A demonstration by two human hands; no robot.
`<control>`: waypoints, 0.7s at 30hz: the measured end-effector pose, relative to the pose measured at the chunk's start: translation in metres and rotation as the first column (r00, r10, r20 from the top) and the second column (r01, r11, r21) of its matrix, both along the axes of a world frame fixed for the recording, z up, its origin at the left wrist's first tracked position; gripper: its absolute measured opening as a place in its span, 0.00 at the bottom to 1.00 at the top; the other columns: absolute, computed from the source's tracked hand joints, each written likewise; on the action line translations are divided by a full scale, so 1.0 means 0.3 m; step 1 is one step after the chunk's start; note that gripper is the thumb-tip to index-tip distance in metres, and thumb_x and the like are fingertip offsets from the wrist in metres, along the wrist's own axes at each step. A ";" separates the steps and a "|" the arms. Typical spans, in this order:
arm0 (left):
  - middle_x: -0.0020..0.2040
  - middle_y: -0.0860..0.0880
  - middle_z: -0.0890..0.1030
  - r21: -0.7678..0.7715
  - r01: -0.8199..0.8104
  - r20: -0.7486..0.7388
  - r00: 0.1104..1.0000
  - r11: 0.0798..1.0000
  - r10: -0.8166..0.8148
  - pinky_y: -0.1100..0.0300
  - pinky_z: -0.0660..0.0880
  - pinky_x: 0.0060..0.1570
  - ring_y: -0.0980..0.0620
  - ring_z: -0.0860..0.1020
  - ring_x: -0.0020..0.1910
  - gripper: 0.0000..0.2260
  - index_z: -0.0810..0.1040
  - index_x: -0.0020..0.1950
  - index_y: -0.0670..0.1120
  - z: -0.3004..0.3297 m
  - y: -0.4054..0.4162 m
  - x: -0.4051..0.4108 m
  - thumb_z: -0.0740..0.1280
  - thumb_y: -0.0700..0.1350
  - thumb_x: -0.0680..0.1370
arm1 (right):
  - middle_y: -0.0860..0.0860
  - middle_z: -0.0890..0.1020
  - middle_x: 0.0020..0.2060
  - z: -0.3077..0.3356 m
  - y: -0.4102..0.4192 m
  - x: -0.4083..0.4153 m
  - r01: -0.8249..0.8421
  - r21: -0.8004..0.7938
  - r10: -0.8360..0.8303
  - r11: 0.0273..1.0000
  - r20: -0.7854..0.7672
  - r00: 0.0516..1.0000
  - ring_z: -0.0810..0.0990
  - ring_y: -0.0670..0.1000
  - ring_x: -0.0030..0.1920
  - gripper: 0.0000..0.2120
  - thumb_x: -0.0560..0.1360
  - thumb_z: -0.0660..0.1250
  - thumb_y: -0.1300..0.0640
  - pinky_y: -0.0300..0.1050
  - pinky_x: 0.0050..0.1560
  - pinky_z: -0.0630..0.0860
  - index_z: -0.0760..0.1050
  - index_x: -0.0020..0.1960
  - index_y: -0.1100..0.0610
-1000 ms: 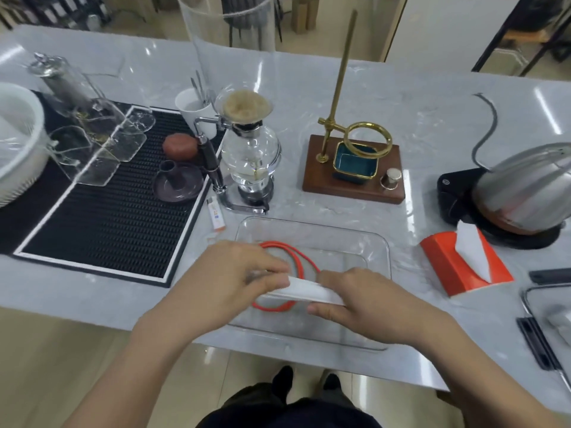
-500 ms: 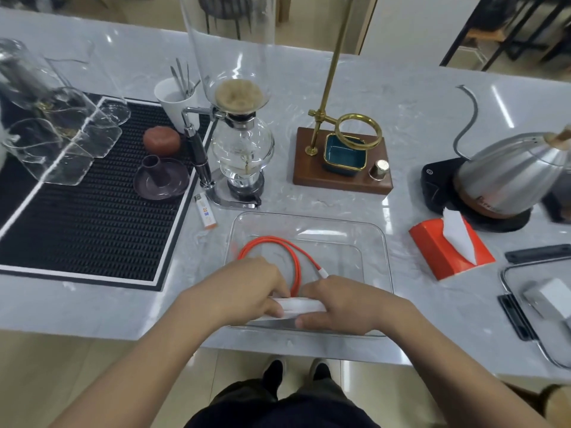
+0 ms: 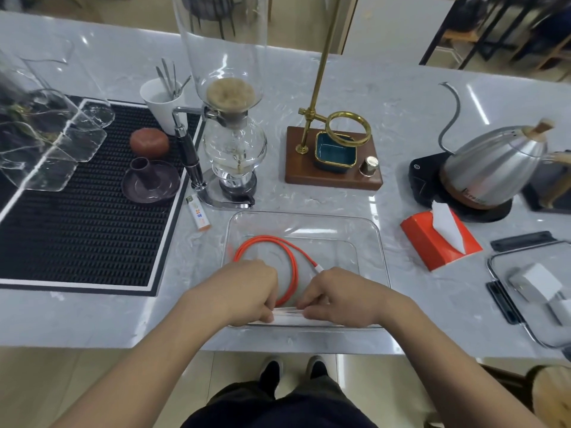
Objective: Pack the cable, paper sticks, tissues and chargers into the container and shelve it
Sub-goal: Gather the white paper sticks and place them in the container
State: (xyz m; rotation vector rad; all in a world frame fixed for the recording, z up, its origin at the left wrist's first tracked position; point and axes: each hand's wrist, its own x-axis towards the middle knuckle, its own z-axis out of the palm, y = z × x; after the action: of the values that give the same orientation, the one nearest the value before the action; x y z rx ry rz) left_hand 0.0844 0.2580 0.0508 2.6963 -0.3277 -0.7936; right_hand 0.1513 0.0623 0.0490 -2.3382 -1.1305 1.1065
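A clear plastic container sits on the marble counter in front of me. Inside it lies a coiled orange cable. My left hand and my right hand together grip a bundle of white paper sticks, pressed low against the container's near wall. An orange tissue pack with a white tissue sticking up lies to the right of the container. Two white chargers rest on a clear lid with black clips at the far right.
A black ridged mat with a saucer and clear glassware fills the left. A siphon coffee maker, a lighter, a wooden stand with a brass ring and a steel kettle stand behind the container.
Both hands have lowered the paper sticks from above the cable down to the container's near wall. The cable coil now shows more fully.
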 end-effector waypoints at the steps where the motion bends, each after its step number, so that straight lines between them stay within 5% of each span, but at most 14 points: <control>1: 0.25 0.52 0.70 0.009 -0.001 0.006 1.000 1.000 0.001 0.59 0.66 0.34 0.58 0.66 0.26 0.09 0.83 0.37 0.46 0.000 -0.003 0.001 0.74 0.50 0.72 | 0.49 0.86 0.46 -0.005 -0.004 0.001 0.019 -0.008 -0.019 1.000 0.023 1.000 0.81 0.46 0.44 0.08 0.75 0.68 0.54 0.42 0.49 0.76 0.84 0.51 0.53; 5: 0.31 0.52 0.77 0.048 -0.003 0.029 1.000 0.999 0.001 0.61 0.70 0.36 0.51 0.75 0.35 0.06 0.84 0.39 0.46 0.003 -0.018 0.002 0.75 0.48 0.71 | 0.45 0.85 0.45 -0.015 -0.013 -0.007 0.106 -0.034 -0.104 0.994 0.073 0.992 0.77 0.40 0.40 0.07 0.71 0.72 0.54 0.40 0.47 0.76 0.85 0.49 0.49; 8: 0.36 0.50 0.81 0.065 -0.025 0.025 0.999 0.998 0.023 0.60 0.71 0.37 0.50 0.81 0.41 0.05 0.84 0.39 0.47 0.004 -0.024 0.007 0.76 0.47 0.70 | 0.46 0.84 0.44 -0.013 -0.002 -0.012 0.122 -0.060 -0.115 0.991 0.102 0.988 0.79 0.45 0.43 0.06 0.69 0.74 0.55 0.43 0.48 0.77 0.84 0.46 0.50; 15: 0.31 0.53 0.74 0.133 -0.046 0.015 0.999 0.990 0.045 0.59 0.70 0.36 0.48 0.79 0.38 0.07 0.82 0.37 0.47 0.009 -0.048 0.018 0.78 0.46 0.68 | 0.44 0.79 0.34 -0.028 0.040 -0.015 0.171 -0.116 -0.155 0.978 0.136 0.979 0.77 0.46 0.40 0.05 0.67 0.77 0.58 0.44 0.50 0.79 0.84 0.42 0.52; 21: 0.44 0.47 0.83 0.216 -0.034 0.039 0.999 0.976 0.026 0.56 0.75 0.40 0.46 0.82 0.45 0.06 0.83 0.42 0.46 0.008 -0.067 0.018 0.77 0.44 0.68 | 0.47 0.85 0.41 -0.044 0.044 -0.015 0.184 -0.135 -0.163 0.974 0.151 0.975 0.83 0.50 0.46 0.05 0.66 0.77 0.58 0.46 0.51 0.80 0.83 0.40 0.52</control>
State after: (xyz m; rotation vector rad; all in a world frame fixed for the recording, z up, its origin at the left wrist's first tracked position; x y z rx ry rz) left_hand 0.0897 0.2380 0.0532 2.9138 -0.2196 -0.8153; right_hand 0.1467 0.0754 0.0358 -2.6080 -0.8931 1.0099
